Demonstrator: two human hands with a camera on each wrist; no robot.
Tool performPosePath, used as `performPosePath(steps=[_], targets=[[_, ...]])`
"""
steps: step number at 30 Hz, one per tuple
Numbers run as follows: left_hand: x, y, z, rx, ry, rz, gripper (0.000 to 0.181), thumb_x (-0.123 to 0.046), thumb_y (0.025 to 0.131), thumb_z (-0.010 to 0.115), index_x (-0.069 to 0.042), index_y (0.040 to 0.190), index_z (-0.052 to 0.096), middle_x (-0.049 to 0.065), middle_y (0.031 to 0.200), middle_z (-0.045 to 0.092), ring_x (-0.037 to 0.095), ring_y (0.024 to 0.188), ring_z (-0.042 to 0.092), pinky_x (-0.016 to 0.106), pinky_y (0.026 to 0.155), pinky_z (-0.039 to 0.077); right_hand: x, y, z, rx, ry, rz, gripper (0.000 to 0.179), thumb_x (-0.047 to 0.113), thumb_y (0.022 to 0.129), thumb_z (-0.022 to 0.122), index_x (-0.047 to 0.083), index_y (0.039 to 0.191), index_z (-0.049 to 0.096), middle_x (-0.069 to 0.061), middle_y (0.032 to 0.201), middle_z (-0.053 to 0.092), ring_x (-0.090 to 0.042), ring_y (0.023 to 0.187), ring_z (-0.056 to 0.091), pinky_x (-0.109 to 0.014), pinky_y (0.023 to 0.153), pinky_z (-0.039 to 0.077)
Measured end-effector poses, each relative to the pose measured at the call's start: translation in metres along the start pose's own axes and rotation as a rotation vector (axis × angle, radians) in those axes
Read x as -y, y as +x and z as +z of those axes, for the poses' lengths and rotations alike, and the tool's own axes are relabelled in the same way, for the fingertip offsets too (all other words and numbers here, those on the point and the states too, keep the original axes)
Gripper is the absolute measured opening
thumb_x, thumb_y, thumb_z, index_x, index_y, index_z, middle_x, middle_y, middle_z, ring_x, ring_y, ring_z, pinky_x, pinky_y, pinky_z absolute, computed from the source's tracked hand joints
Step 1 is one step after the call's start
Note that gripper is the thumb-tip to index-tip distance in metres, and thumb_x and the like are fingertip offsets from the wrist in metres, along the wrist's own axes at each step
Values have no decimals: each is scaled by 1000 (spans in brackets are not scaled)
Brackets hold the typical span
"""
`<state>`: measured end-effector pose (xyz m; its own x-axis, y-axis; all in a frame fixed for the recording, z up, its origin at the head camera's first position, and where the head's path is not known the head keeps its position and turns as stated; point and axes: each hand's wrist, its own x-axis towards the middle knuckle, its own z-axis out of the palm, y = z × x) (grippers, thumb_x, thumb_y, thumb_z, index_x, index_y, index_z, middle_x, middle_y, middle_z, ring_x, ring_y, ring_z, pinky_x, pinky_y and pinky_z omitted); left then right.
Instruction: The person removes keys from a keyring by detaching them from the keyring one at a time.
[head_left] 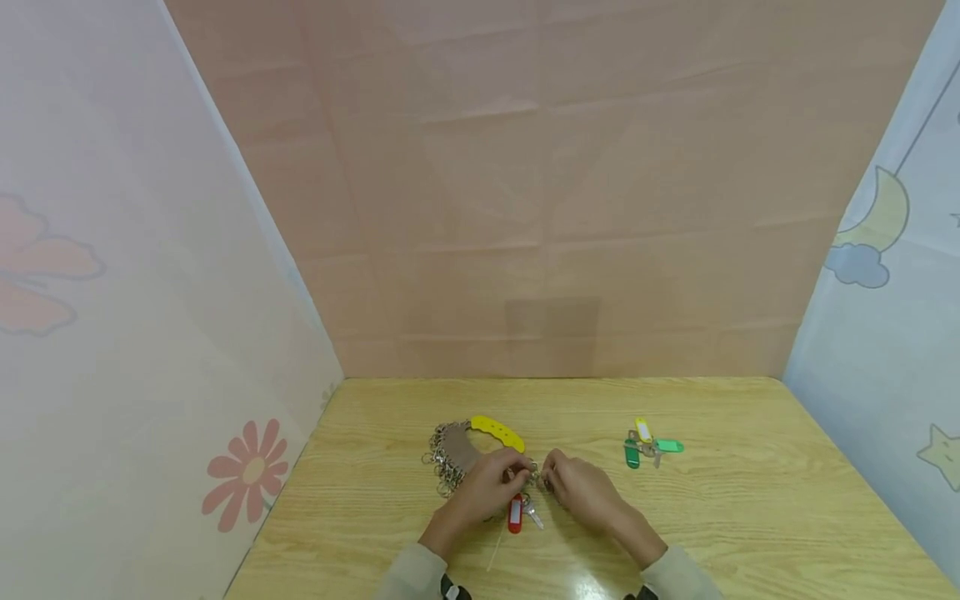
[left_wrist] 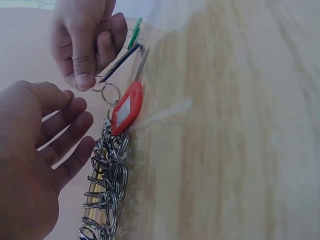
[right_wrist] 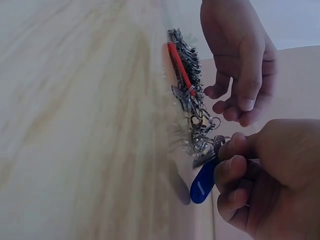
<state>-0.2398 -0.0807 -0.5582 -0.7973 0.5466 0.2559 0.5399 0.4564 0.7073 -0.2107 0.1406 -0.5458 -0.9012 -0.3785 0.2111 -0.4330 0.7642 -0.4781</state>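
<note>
My right hand point(head_left: 587, 493) pinches a key ring with a blue tag point(right_wrist: 202, 186) between thumb and fingertips, and the tag hangs close over the table. My left hand point(head_left: 487, 486) is beside it with loosely bent fingers and nothing between them in the left wrist view. Below the left hand lies a brown key holder point(head_left: 457, 447), its curved edge lined with many metal rings and clips point(left_wrist: 107, 195). A yellow grip point(head_left: 497, 432) forms its far side. A red key tag point(head_left: 514, 515) with a silver key point(head_left: 533, 512) lies on the near side, between both hands.
Off to the right on the wooden table point(head_left: 750, 500) lies a small group of keys with a yellow tag point(head_left: 643, 429), a light green tag point(head_left: 669, 446) and a dark green tag point(head_left: 632, 454). A pink sheet point(head_left: 450, 208) hangs behind the table, with patterned sheets on both sides.
</note>
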Motion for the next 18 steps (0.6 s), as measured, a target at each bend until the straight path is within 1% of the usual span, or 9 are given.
performPosePath(steps=[4, 8, 11, 13, 15, 18], targets=[[0, 3, 1, 1, 15, -8, 15, -20, 108, 65, -15, 117, 76, -7, 110, 70, -1, 92, 59, 19, 81, 55, 2, 3, -4, 6, 34, 10, 11, 17, 112, 55, 12, 106, 63, 5, 78, 64, 0, 62, 48, -21, 55, 42], [-1, 4, 2, 9, 29, -12, 15, -19, 106, 67, -19, 120, 74, -7, 117, 69, 4, 105, 61, 23, 89, 57, 5, 6, -7, -6, 49, 16, 11, 17, 112, 55, 11, 107, 63, 4, 77, 65, -1, 59, 46, -21, 53, 40], [-2, 5, 3, 17, 36, -8, 19, -20, 104, 70, -20, 124, 72, -7, 122, 68, 8, 114, 60, 28, 95, 57, 7, 7, -9, -1, 59, 39, 12, 19, 112, 55, 11, 108, 64, 7, 73, 60, -1, 57, 44, -20, 51, 36], [-3, 5, 4, 23, 42, -7, 22, -21, 103, 72, -20, 125, 71, -7, 124, 67, 9, 117, 59, 30, 99, 56, 7, 7, -9, 12, 77, 58, 12, 18, 112, 55, 10, 110, 64, 8, 70, 55, -1, 54, 41, -19, 50, 33], [-5, 6, 6, 30, 48, -14, 24, -22, 102, 73, -21, 127, 71, -7, 125, 66, 10, 119, 57, 31, 100, 55, 8, 7, -10, 23, 97, 68, 13, 19, 112, 54, 9, 112, 64, 9, 67, 51, -1, 53, 39, -18, 49, 30], [-7, 8, 7, 34, 59, -26, 26, -21, 102, 74, -21, 127, 70, -6, 125, 65, 13, 120, 57, 30, 101, 54, 8, 8, -10, 21, 124, 66, 15, 20, 113, 54, 8, 113, 63, 8, 67, 50, -1, 52, 38, -18, 49, 29]])
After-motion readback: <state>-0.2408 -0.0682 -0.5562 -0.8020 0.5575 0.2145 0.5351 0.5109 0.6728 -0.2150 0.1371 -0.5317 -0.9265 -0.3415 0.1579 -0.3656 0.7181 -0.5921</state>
